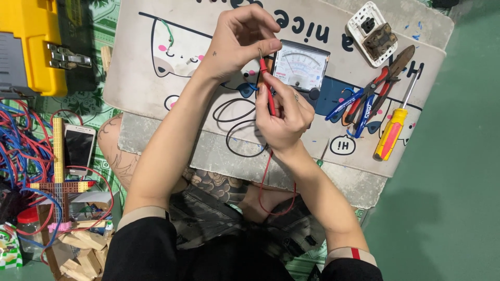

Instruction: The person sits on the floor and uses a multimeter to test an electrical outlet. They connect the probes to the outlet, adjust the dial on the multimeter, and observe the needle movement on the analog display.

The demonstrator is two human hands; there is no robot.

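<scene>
Fingertips first: my left hand (237, 39) pinches the bare metal tip of the red test probe (267, 89) between thumb and forefinger, and my right hand (281, 117) is curled round the probe's red handle lower down. Its red lead (271, 190) loops down over my lap. Just behind my hands sits the analog meter (301, 67) with its needle dial, on a pale cartoon-cat mat (140, 78) laid over a grey slab. Off to the right on the mat: blue-handled pliers (359, 106), a yellow-and-red screwdriver (391, 132) and a white wall switch (371, 32). Green floor (458, 182) on that side. To my left, a yellow toolbox (31, 47), a phone (79, 147) and tangled red and blue wires (21, 140).
</scene>
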